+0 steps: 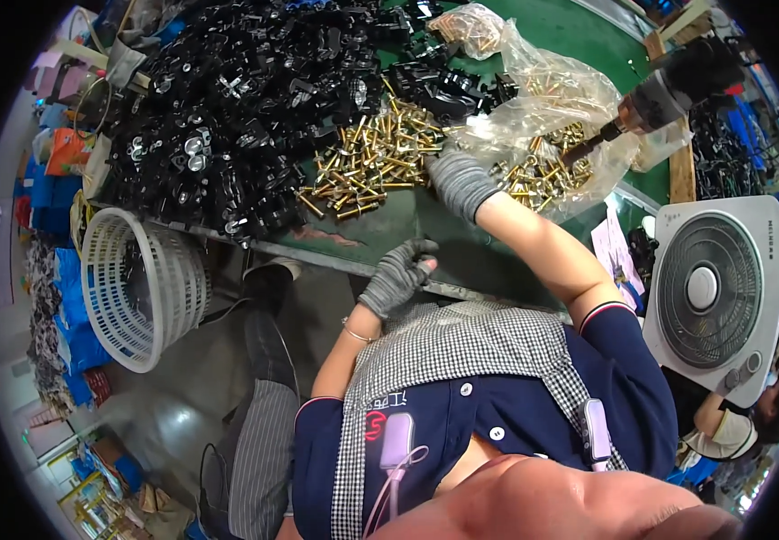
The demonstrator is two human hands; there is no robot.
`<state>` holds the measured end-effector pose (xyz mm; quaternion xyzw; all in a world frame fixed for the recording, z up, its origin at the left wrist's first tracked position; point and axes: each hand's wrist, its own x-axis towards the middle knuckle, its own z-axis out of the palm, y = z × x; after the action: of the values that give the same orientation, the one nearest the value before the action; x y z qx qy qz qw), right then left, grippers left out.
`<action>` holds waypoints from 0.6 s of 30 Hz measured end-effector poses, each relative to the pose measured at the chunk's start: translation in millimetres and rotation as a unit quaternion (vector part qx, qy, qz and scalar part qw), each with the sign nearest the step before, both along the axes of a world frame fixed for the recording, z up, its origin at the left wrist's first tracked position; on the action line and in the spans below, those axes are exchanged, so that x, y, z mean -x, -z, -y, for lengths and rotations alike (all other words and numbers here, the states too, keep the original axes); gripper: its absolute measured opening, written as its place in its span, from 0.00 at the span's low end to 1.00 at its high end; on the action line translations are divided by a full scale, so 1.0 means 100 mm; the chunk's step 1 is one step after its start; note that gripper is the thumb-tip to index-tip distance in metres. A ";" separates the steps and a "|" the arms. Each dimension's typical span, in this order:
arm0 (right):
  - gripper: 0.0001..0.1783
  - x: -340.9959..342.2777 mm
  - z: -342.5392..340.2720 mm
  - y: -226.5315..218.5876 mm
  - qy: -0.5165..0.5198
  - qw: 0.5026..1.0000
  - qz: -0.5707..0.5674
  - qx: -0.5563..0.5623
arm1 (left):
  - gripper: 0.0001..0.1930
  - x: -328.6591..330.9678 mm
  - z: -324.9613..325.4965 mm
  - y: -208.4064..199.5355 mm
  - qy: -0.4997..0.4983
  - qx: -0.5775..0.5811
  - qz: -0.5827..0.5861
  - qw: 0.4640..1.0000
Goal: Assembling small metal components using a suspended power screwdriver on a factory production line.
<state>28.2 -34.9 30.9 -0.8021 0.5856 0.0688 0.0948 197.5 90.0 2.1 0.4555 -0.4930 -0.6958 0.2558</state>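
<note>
One white slatted plastic basket (142, 288) is seen at left; the gloved left hand (398, 274) is curled shut on nothing visible, the gloved right hand (458, 180) laid open-fingered beside loose brass bolts (371, 166) heaped on the green table (389, 229), near one clear plastic bag (552, 99) and one white fan (712, 292).

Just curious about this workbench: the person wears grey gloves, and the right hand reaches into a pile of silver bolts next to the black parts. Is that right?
Not quite: the head view shows brass-coloured bolts, not silver. The rest holds: grey gloves on both hands, the right hand reaching into that pile beside the black parts.
</note>
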 end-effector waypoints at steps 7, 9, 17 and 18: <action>0.11 0.05 -0.70 -0.12 -0.090 0.995 0.047 0.003 | 0.11 -0.05 0.03 0.03 -0.105 -0.031 0.033 0.993; 0.11 0.17 -0.76 -0.22 -0.118 0.985 0.121 0.040 | 0.11 -0.08 0.02 0.19 -0.085 0.037 0.091 0.992; 0.15 0.68 -0.28 -0.07 0.063 0.995 0.077 -0.017 | 0.09 0.19 0.02 -0.06 -0.054 0.173 0.204 0.962; 0.15 0.65 -0.24 -0.01 0.065 0.995 0.079 -0.016 | 0.09 0.25 0.05 -0.11 -0.037 0.174 0.223 0.958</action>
<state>-36.7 -10.7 31.8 -0.7638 0.6258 0.0079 0.1579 172.1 85.4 12.7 0.5655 -0.6340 -0.4697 0.2400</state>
